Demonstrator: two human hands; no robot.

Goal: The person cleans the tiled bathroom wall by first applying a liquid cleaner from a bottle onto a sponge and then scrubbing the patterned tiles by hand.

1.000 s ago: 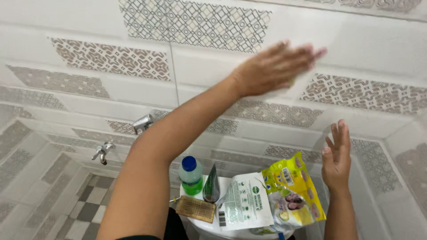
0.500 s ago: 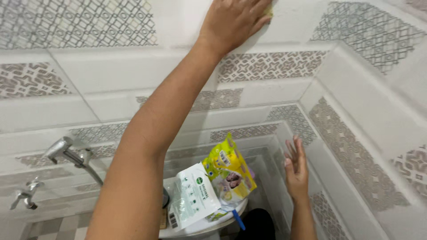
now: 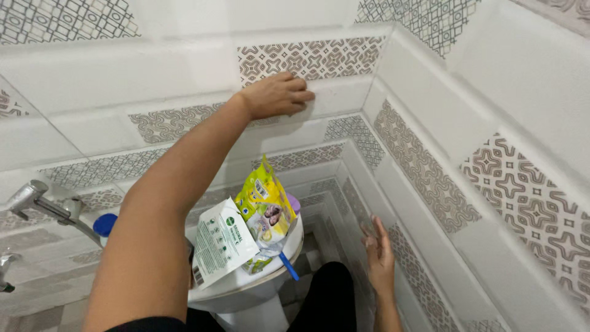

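My left hand (image 3: 276, 95) is stretched up and presses flat on a white wall tile, just under a patterned tile (image 3: 307, 58). Its fingers are close together and slightly curled, and the palm is hidden against the wall. My right hand (image 3: 379, 252) hangs low by the corner with its fingers spread and nothing in it, close to the side wall (image 3: 430, 184). Whether it touches the wall is unclear.
Below my left arm a white rounded fixture top (image 3: 246, 289) carries a white pouch (image 3: 224, 243), a yellow-green pouch (image 3: 264, 209), a blue handle (image 3: 287, 265) and a purple item (image 3: 294, 203). A blue-capped bottle (image 3: 106, 224) and a metal tap (image 3: 37, 200) are at the left.
My left hand has come down the wall from a higher tile to a lower white one. The view has swung right towards the corner. My right hand stays low, fingers spread.
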